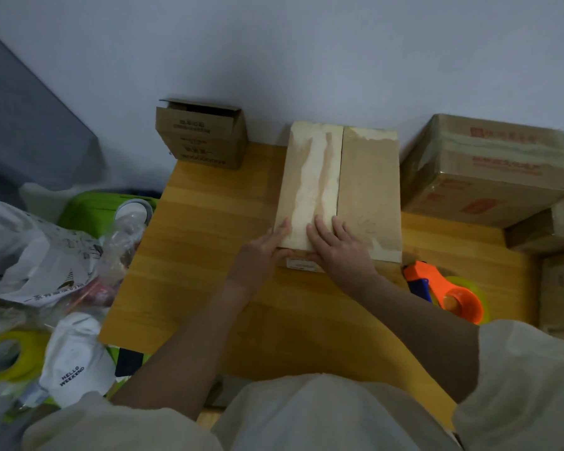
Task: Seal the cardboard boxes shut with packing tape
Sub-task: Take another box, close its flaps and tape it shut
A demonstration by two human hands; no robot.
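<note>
In the head view, centre frame, we press both flaps of the cardboard box flat, left hand and right hand with fingers spread, grasping nothing, likely to keep the seam shut for taping. One orange tape dispenser waits lower right; we count at least three other boxes.

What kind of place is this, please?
Probably a home packing corner, not a warehouse: a small wooden table against a wall, stacked cardboard boxes, a tape dispenser, and household clutter beside it.
</note>
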